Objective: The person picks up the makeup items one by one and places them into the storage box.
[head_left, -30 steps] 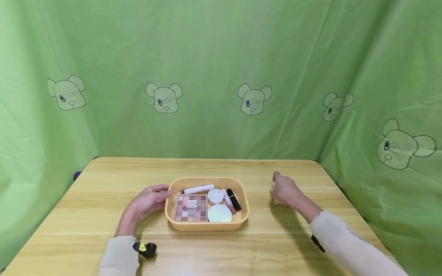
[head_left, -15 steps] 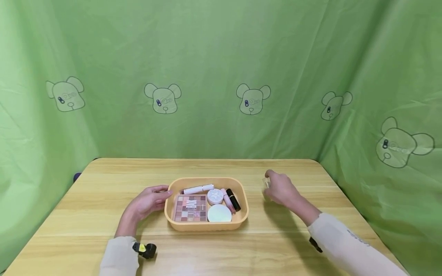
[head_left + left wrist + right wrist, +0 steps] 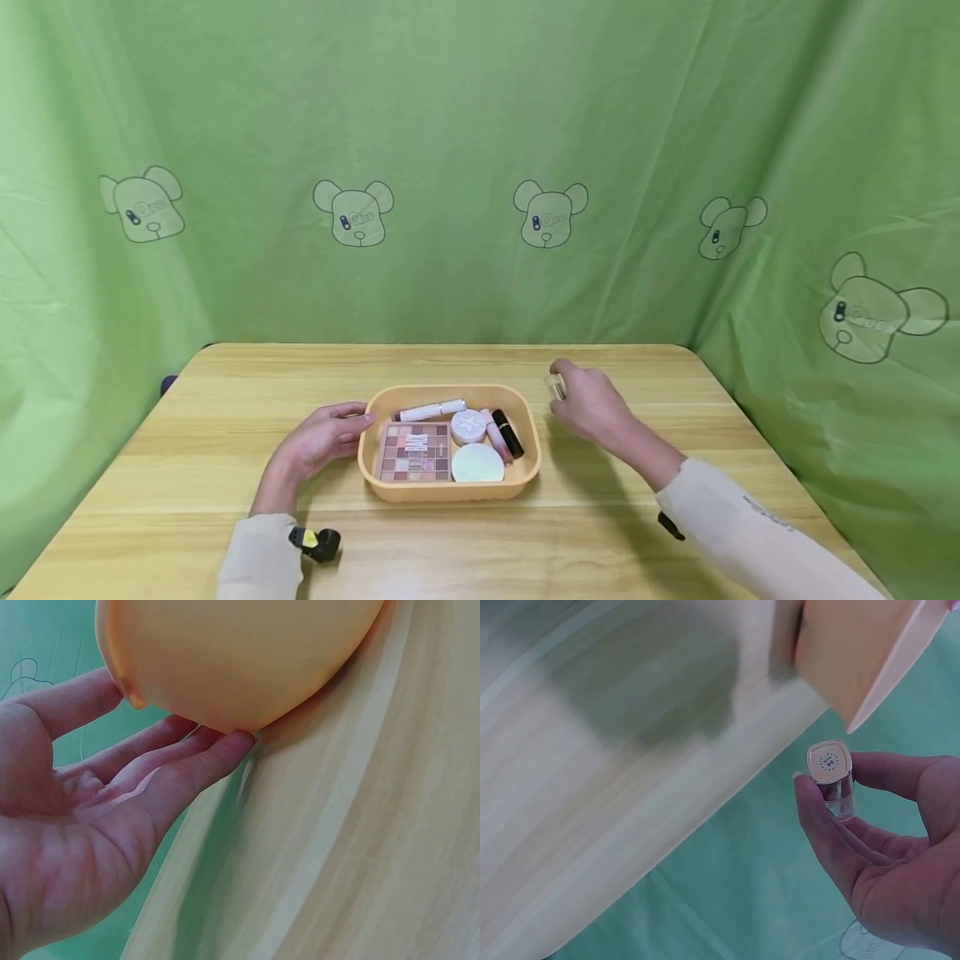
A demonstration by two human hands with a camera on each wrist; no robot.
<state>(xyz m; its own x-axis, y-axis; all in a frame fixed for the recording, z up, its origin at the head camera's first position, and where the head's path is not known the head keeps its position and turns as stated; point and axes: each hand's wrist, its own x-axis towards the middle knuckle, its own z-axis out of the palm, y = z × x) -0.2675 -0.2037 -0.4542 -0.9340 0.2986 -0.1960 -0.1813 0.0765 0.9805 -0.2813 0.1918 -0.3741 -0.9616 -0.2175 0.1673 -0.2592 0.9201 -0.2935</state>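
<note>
My left hand (image 3: 322,437) holds the left end of a yellow-orange plastic basket (image 3: 450,492). In the left wrist view its thumb is at the rim and the fingertips touch the wall low down. My right hand (image 3: 596,406) pinches a small clear square cosmetic tube (image 3: 829,761) above the table, right of the basket; a printed label shows on its end. Inside the basket lie an eyeshadow palette (image 3: 414,452), a white tube (image 3: 432,411), a round star-topped case (image 3: 468,426), a round white compact (image 3: 477,463), a pink tube (image 3: 497,437) and a black lipstick (image 3: 507,433).
The wooden table (image 3: 420,550) has rounded far corners. Green curtains (image 3: 450,125) printed with bear heads hang behind it and along both sides. Black wrist cameras (image 3: 320,544) are strapped at the cuffs.
My right hand has moved left toward the basket, carrying the clear tube, which shows more plainly now. The left hand and the basket have stayed in place.
</note>
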